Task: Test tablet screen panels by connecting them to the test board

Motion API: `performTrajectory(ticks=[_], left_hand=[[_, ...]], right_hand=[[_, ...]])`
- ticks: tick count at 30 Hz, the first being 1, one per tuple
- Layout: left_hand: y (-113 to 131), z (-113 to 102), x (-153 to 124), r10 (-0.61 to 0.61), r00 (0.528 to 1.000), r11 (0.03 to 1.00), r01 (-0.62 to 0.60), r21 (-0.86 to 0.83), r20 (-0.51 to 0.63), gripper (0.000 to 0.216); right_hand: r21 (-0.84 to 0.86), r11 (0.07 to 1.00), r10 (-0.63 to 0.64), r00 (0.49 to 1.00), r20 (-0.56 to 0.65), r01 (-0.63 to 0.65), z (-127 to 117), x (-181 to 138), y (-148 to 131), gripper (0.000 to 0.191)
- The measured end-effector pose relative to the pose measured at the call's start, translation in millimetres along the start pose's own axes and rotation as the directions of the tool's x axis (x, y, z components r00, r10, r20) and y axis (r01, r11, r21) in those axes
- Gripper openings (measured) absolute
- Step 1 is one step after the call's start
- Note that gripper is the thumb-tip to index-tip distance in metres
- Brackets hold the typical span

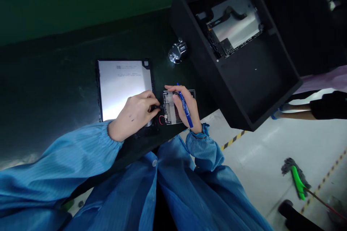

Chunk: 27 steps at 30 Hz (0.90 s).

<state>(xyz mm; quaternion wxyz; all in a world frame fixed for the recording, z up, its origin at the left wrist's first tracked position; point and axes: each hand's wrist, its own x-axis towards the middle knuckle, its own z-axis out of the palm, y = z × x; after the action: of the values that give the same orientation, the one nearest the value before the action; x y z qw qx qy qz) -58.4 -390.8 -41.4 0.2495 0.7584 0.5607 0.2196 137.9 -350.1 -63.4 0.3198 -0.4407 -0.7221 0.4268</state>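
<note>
Leaning over a dark green surface [54, 79], you work on an opened tablet [121, 86] that lies flat just left of the view's centre, its pale silver panel facing up. Your left hand [134, 113] rests on the panel's lower right corner, fingertips pinched narrow on a small black part [156, 108] at the panel's three o'clock edge. Your right hand [191, 110], just beside it at three o'clock, grips a blue pen [185, 105] while its fingers press on the taped circuit board [170, 112]. A shiny metal fitting [176, 51] sits at twelve o'clock from the board. A black open box [260, 79] at two o'clock holds another opened device [233, 25]. A green-handled mop [296, 178] lies on the floor at five o'clock.
</note>
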Motion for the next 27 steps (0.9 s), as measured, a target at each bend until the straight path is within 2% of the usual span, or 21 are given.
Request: performTrajectory(ticks=[12, 22, 27], left_hand=[[5.8, -0.3, 4.0, -0.012, 1.000, 0.999, 0.012, 0.052, -0.002, 0.013], [3.8, 2.3, 2.2, -0.058, 0.997, 0.997, 0.055, -0.058, -0.052, 0.011], [3.9, 3.8, 0.5, -0.040, 0.997, 0.999, 0.037, -0.032, -0.070, 0.014]], right_hand=[[-0.020, 1.000, -0.023, 1.000, -0.006, 0.023, 0.7, 1.1, -0.2, 0.017], [-0.065, 0.996, -0.060, 0.998, 0.006, 0.060, 0.8, 1.7, 3.3, 0.015], [-0.114, 0.990, -0.086, 0.996, 0.004, 0.086, 1.6, 1.7, 5.8, 0.015]])
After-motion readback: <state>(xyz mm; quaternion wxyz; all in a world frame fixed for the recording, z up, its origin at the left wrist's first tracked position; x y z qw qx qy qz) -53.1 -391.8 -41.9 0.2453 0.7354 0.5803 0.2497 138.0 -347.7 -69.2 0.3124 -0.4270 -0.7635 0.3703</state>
